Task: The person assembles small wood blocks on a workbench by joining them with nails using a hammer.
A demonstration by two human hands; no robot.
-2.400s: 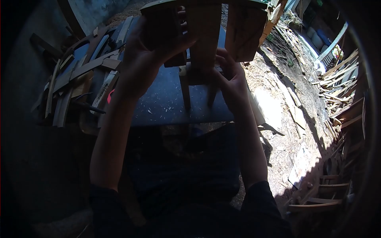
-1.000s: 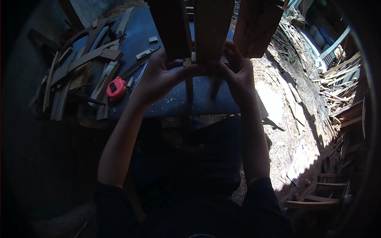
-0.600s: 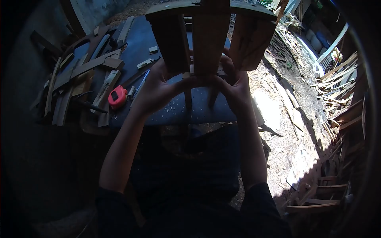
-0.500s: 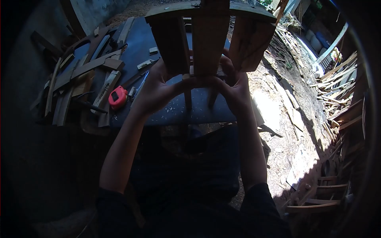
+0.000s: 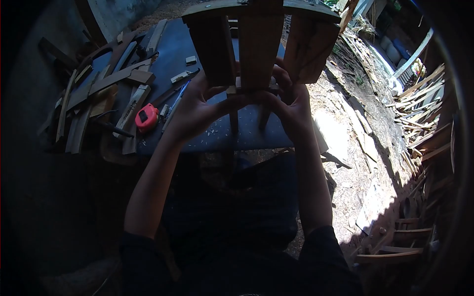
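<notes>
A wooden frame (image 5: 256, 54) of upright slats under a curved top board stands over the table in the head view. At the lower end of its middle slat, my left hand (image 5: 197, 111) comes in from the left, thumb laid toward the centre and fingers curled behind. My right hand (image 5: 292, 106) mirrors it from the right, with its thumb near the other thumb. Both hands are closed on the lower part of the frame; the slats hide some fingertips. Two dark legs reach down below the thumbs.
On the dark table (image 5: 207, 140), a red tape measure (image 5: 146, 117), a blue pen (image 5: 183, 89) and small blocks lie left of my hands. Wood offcuts (image 5: 103, 89) are heaped further left. Split wood (image 5: 424, 106) is piled on the right.
The frame has shifted slightly up in the view, and the thumbs sit a little higher with it. The table edge also appears slightly higher.
</notes>
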